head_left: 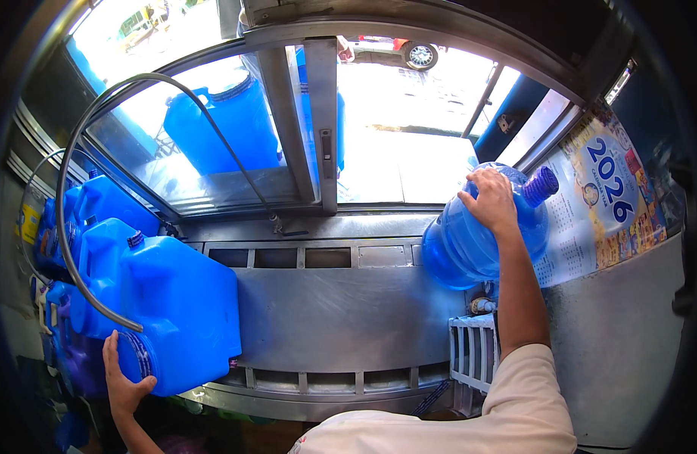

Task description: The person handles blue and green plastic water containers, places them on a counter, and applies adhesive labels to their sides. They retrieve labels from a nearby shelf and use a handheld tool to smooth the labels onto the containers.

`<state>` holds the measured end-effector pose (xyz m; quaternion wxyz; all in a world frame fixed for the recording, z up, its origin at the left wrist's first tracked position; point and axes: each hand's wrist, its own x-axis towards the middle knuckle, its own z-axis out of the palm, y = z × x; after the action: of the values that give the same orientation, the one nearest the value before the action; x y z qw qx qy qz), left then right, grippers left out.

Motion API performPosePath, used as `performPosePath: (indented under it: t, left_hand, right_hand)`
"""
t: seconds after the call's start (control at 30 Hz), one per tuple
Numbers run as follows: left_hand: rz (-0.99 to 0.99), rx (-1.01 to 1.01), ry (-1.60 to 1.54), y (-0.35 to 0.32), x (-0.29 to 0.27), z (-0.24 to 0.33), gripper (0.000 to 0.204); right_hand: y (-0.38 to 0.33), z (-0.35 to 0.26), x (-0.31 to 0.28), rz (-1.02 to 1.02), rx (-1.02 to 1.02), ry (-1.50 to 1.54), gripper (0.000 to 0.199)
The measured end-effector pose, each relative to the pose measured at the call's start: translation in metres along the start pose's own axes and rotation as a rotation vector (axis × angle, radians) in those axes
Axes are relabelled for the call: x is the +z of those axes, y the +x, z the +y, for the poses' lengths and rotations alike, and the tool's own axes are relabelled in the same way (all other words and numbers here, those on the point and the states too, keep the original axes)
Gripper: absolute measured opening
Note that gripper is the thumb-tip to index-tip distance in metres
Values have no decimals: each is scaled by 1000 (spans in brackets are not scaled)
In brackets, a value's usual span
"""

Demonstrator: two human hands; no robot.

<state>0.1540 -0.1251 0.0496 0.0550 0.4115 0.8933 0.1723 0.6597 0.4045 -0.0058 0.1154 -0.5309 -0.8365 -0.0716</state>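
Note:
At the left end of the metal counter is a large blue water container with a ridged round cap on its near side. My left hand is at that cap's edge, fingers stretched and thumb apart. Just above the cap hangs the end of a grey hose, which arches up over the container. On the right, my right hand grips the upper part of a clear blue round water bottle. This bottle leans to the right, and a dark blue cap covers its neck.
More blue containers crowd the far left. A sliding window lines the back, with other blue containers outside it. Slots run along the steel counter. A white rack and a wall calendar are at right.

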Motion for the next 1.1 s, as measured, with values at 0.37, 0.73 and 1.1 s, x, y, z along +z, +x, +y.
performPosePath:
  t: [0.37,0.73,1.1]
  left_hand:
    - [-84,-30,-99,-4,-11,11,109]
    - [162,-35,-34,-5,20,4,92]
    - [96,-107,-67,1,11,8,102]
  right_hand:
    - [-2,0,3,90,-8,62,36]
    - [6,16,23,201,28,53,30]
    - [35,16,0,-100,84,84,36]
